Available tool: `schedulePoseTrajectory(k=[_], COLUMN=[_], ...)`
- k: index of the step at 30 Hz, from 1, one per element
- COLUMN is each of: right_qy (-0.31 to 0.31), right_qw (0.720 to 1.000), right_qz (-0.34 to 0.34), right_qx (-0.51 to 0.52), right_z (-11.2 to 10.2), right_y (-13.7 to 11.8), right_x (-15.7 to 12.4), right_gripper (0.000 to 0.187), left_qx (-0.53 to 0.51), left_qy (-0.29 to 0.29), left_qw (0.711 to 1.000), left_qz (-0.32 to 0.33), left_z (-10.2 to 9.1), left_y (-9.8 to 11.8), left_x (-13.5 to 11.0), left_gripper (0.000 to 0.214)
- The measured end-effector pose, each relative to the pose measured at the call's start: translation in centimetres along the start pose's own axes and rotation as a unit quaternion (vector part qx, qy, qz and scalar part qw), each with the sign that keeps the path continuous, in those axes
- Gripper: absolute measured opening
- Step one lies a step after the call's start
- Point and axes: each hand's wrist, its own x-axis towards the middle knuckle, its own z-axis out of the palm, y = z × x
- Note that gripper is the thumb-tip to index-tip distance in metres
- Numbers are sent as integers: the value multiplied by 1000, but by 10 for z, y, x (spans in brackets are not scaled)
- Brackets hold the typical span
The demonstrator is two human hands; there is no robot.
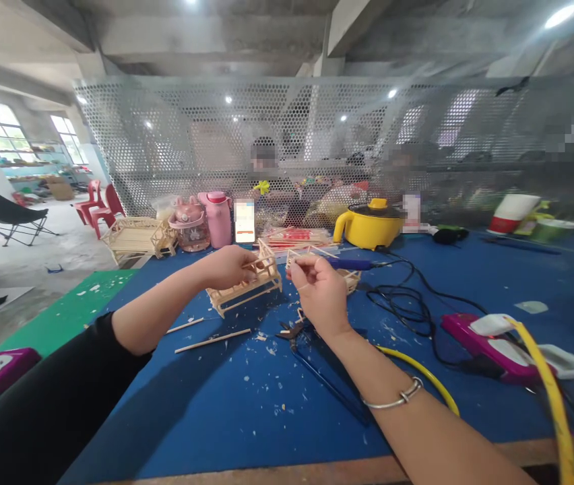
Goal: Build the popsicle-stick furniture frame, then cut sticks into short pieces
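My left hand [231, 267] is closed on the top of a small model frame [246, 289] built of thin wooden sticks, which is tilted on the blue table. Just to its right, my right hand [320, 289] pinches a small pale wooden piece [290, 259] between thumb and fingers, close to the frame's right end. Behind the right hand lies a tool with a blue handle [355, 264] and a black cord, beside another stick structure [352, 279] that the hand partly hides. Cutting pliers [312, 364] with dark blue handles lie under my right wrist. Loose wooden sticks [213, 341] lie below the frame.
A larger stick model [138, 237], pink bottle [217, 219], lit phone [244, 222] and yellow pot [372, 225] stand along the back before a perforated metal screen [180, 135]. To the right are a purple power strip [489, 347], yellow cable [539, 364] and tangled black cords. A person sits beyond the screen.
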Motion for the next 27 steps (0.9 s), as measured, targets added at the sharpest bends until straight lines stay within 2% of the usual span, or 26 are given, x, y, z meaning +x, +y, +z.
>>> schedulePoseTrajectory(k=[3,5,7,9,12,15,18,21,22,24,27], right_qy=[13,-30,-79,-138,-251,-289,-296,-297,-293,-257,-213], right_qw=[1000,999,993,982,962,951,943,939,941,958,972], right_qz=[-13,-20,-34,-37,-25,52,118,168,169,128,100], right_qx=[-1,-24,-75,-120,-104,-94,-94,-47,-30,-10,13], right_z=[-22,-43,-64,-78,-83,-78,-70,-60,-54,-39,-14], right_y=[-28,-48,-59,-58,-38,-17,-9,-11,-11,-7,7], right_x=[3,-5,-26,-58,-106,-124,-108,-74,-62,-41,-22], right_gripper=[19,15,10,5,6,9,14,14,14,13,15], left_qx=[-9,23,67,99,124,145,140,116,108,97,69], left_qy=[-12,-19,-17,-16,-22,-21,-54,-127,-150,-174,-171], left_qw=[1000,1000,998,995,992,989,989,985,983,979,983], left_qz=[-8,-8,-1,13,22,14,3,-8,-15,-29,-23], left_z=[-2,0,5,11,18,19,14,6,3,-1,-3], left_y=[4,11,18,23,27,30,34,36,36,34,29], left_x=[1,0,-2,-4,-4,-4,-3,-1,0,2,5], left_gripper=[29,26,22,22,23,23,25,30,32,35,35])
